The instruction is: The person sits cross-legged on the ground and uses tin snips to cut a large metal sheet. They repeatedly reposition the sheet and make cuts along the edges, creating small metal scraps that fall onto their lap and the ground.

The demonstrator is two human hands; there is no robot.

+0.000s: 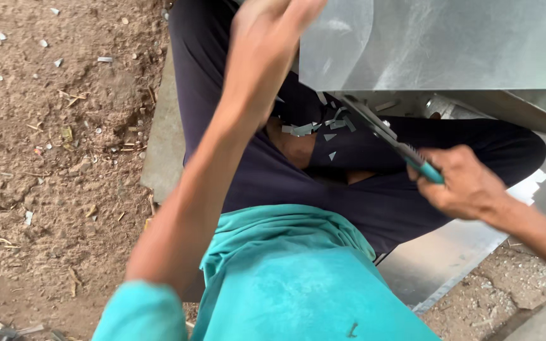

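My left hand (266, 25) reaches up to the left edge of a large shiny metal sheet (437, 44) and holds it at the top of the view. My right hand (466, 183) grips the teal handles of metal snips (387, 136), whose blades point up-left to the lower edge of the sheet. Small cut metal scraps (323, 126) lie on my dark trousers (285, 183) below the blades. I sit with my legs folded, in a teal shirt (298, 278).
Another flat metal sheet (437, 259) lies under my legs at the right. A grey slab (165, 139) sits beside my left leg. Bare dirt ground (52, 158) with scattered metal chips and twigs spreads to the left.
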